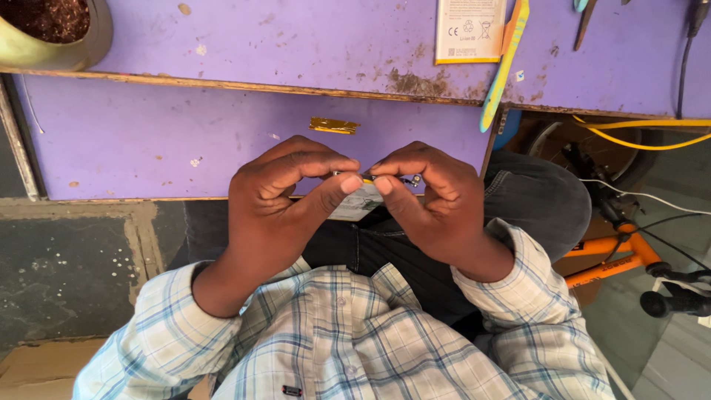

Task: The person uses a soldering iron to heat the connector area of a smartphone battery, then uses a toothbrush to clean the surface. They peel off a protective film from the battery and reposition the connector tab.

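Two bare hands meet over the person's lap, thumbs and forefingers pinched together on one small flat part. The left hand [285,196] grips the part's left end between thumb and curled forefinger, and the right hand [433,200] grips the other end the same way, so the fingertips of both hands almost touch in the middle. Between them the small silvery-white electronic part [361,198] shows only as a pale sliver with a thin metal edge and a tiny bracket near the right forefinger; most of it is hidden behind the fingers, and its exact kind cannot be told.

Just beyond the knuckles runs the front face of a purple workbench [148,141], scuffed and spotted, with a strip of gold tape [332,126] stuck on it a little above the left hand. Farther up, on the bench top beyond the right hand, lies a flat white battery pack [470,30], with a yellow and blue plastic pry tool [503,67] leaning beside it. Well beyond the left hand sits a green pot of soil [52,33].

Beneath both wrists are checked shirt sleeves [518,296] and dark jeans [533,196]. To the right of the right hand, lower down, stands an orange bicycle frame [615,259] with yellow cable [644,133] above it.
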